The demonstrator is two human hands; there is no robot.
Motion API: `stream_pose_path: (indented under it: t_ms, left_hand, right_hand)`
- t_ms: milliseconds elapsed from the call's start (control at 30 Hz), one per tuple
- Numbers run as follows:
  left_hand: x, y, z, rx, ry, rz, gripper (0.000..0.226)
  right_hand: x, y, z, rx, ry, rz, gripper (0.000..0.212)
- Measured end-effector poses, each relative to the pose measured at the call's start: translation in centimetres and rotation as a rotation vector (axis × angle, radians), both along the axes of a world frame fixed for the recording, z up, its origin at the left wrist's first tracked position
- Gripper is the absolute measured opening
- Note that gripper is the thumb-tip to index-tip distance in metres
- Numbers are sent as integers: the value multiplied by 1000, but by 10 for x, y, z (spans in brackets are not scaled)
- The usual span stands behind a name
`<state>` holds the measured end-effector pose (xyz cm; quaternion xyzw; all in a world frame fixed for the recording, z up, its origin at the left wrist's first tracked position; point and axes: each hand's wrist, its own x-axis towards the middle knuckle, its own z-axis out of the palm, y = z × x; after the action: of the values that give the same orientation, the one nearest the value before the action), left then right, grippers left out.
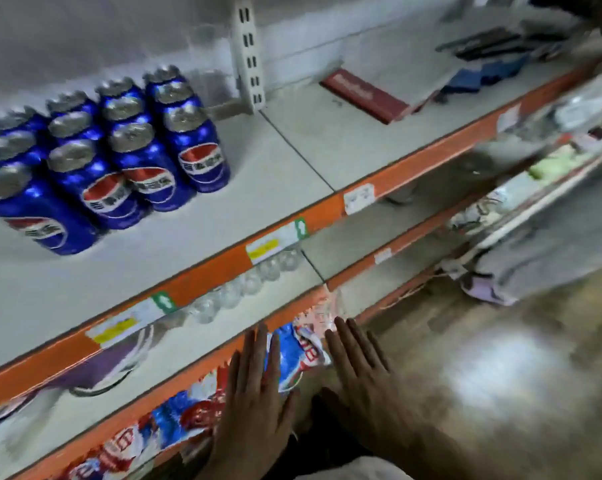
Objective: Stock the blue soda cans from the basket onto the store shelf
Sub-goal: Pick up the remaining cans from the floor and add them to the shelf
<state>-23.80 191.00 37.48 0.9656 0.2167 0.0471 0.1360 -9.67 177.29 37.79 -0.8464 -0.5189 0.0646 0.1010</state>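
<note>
Several blue soda cans (119,161) with red, white and blue logos stand upright in rows at the left of the white store shelf (285,157). Both my hands hang low in front of the lower shelves, far below the cans. My left hand (258,396) is flat with fingers spread and holds nothing. My right hand (361,368) is beside it, also flat, fingers apart and empty. No basket is in view. The picture is blurred by motion.
The shelf has an orange front edge with price labels (264,249). A red flat box (365,95) and dark and blue items (483,74) lie at the right of the shelf. Clear bottles (244,289) and colourful packets (303,348) fill the lower shelves. Brown floor (500,358) lies to the right.
</note>
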Motion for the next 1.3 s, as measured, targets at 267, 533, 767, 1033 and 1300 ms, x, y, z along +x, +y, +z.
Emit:
stream_pose_path:
  t_ms: [267,533,767,1033,1300]
  left_hand:
    - [73,-74,-94,-93,342,-437,76]
    - [131,-125,-242,-73,615,-687,79]
    - [177,-158,-465,-176,788,-558,71]
    - [225,-173,-667,-198,833,-601,71]
    - [266,-195,-761,-362,814,-530,70]
  right_hand:
    - [-36,-134,-107,-289,269,-642,68]
    - [-57,-174,-257,-436,671,-1052,70]
    - [-4,-191,-443,-425,858,-1195,73]
    - [45,-212,-645,-395,817,-1177,75]
    - [87,-211,-742,-214,871,-1301,82]
